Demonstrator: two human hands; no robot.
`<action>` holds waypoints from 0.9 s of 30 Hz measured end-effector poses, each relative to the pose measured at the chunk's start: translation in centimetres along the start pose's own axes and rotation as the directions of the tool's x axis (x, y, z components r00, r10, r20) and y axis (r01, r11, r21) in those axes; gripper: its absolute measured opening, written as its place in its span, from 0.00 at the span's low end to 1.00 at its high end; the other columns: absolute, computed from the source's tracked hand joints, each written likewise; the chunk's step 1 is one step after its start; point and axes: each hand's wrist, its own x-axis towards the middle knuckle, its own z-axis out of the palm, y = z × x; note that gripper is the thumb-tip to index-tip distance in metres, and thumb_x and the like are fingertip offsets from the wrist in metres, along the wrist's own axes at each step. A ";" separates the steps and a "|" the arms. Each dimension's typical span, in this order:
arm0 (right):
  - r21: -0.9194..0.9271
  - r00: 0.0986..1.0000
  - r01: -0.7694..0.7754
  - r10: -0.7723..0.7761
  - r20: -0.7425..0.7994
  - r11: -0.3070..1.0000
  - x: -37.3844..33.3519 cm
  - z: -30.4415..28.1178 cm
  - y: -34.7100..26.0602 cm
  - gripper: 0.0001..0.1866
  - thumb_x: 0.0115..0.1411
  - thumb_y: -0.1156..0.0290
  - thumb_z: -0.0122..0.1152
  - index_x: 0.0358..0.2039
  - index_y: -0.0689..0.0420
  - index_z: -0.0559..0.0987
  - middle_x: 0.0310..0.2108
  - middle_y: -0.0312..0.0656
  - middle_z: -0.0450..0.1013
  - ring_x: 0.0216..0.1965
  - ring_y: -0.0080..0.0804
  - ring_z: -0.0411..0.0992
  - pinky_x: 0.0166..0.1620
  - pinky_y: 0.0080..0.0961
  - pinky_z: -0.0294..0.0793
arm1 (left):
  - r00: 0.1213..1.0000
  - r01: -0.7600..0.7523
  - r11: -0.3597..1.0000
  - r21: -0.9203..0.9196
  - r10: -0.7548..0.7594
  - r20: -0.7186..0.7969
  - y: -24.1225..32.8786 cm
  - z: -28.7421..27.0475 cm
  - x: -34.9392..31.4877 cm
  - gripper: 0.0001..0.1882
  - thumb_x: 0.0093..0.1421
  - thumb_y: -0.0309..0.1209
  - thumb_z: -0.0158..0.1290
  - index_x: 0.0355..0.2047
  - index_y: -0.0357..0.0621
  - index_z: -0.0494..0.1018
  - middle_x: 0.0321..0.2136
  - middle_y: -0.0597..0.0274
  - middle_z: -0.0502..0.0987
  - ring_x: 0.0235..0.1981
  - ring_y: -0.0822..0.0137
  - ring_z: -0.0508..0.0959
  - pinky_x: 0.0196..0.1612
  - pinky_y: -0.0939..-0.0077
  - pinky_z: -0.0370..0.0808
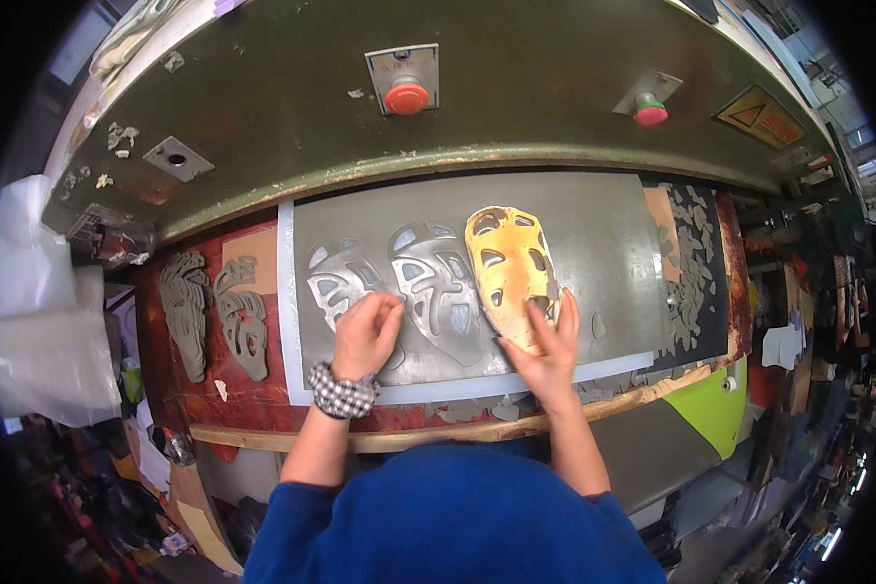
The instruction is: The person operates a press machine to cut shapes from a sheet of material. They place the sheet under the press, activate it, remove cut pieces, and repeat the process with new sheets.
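Note:
A yellow, sole-shaped cutting die with several openings lies on a grey foam sheet. My right hand grips the die's near end, with the thumb by its left edge and the fingers over its right side. To the left of it, two sole-shaped outlines with cut-outs mark the sheet: a middle one and a left one. My left hand is over the near part of the left outline, fingers curled and pinched together. Whatever may be between those fingertips is hidden.
Beyond the sheet stands a green press beam with a red push button. Stacked grey cut pieces lie on the red bed at left. Grey scraps pile up at right. A wooden strip edges the near side.

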 end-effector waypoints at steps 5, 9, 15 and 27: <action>-0.078 0.999 0.047 -0.046 0.016 0.996 1.9 1.9 0.6 0.29 0.37 0.71 0.76 0.42 0.66 0.78 0.59 0.70 0.54 0.60 0.72 0.52 0.58 0.53 0.60 | 0.989 0.142 0.987 0.072 -0.138 -0.051 -1.3 -2.9 -2.7 0.04 0.53 0.22 0.57 0.30 0.40 0.74 0.18 0.58 0.72 0.17 0.63 0.72 0.23 0.72 0.69; -0.034 0.995 0.102 -0.103 -0.018 0.994 4.2 2.5 0.9 0.22 0.38 0.73 0.75 0.35 0.68 0.78 0.49 0.61 0.67 0.55 0.60 0.64 0.57 0.52 0.62 | 0.994 0.095 0.985 0.141 -0.087 -0.063 -1.9 -3.2 -4.9 0.03 0.53 0.21 0.57 0.28 0.40 0.73 0.18 0.57 0.71 0.17 0.61 0.72 0.23 0.69 0.68; 0.213 0.949 0.308 -0.314 -0.006 0.927 6.9 -0.3 2.4 0.07 0.46 0.75 0.65 0.25 0.64 0.77 0.25 0.45 0.76 0.31 0.40 0.77 0.49 0.43 0.72 | 0.997 0.030 0.992 0.123 -0.022 -0.069 -3.1 -1.6 -4.5 0.03 0.52 0.22 0.57 0.26 0.40 0.73 0.17 0.58 0.71 0.18 0.58 0.71 0.23 0.67 0.68; -0.198 0.906 -0.010 -0.075 -0.418 0.980 25.9 -0.4 7.5 0.55 0.60 0.42 0.48 0.64 0.71 0.31 0.66 0.66 0.31 0.68 0.62 0.32 0.67 0.49 0.33 | 0.980 -0.017 0.959 0.284 0.072 -0.183 -7.3 1.5 5.6 0.02 0.53 0.24 0.55 0.26 0.41 0.73 0.16 0.58 0.69 0.18 0.57 0.71 0.23 0.65 0.69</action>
